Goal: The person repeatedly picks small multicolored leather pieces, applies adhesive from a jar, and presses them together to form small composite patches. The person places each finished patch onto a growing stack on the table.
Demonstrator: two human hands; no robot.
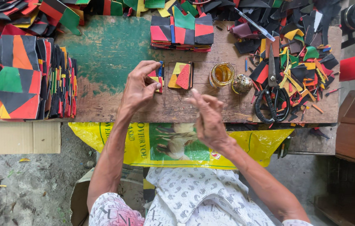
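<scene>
My left hand (139, 86) rests on the wooden board (110, 54) with its fingertips pinching a small patchwork piece (158, 79) of red, yellow and blue scraps. Just right of it lies a second small piece (180, 75), yellow with a red patch, untouched. My right hand (208, 118) hovers near the board's front edge, fingers loosely curled and apart, holding nothing that I can see. It is blurred.
A glass jar of amber glue (222, 73) and its lid (242, 83) stand right of the pieces. Black-handled scissors (272, 94) lie among loose scraps at right. Stacks of patchwork panels (30, 79) fill the left; a smaller stack (182, 31) sits at the back. A yellow sack (173, 144) hangs below.
</scene>
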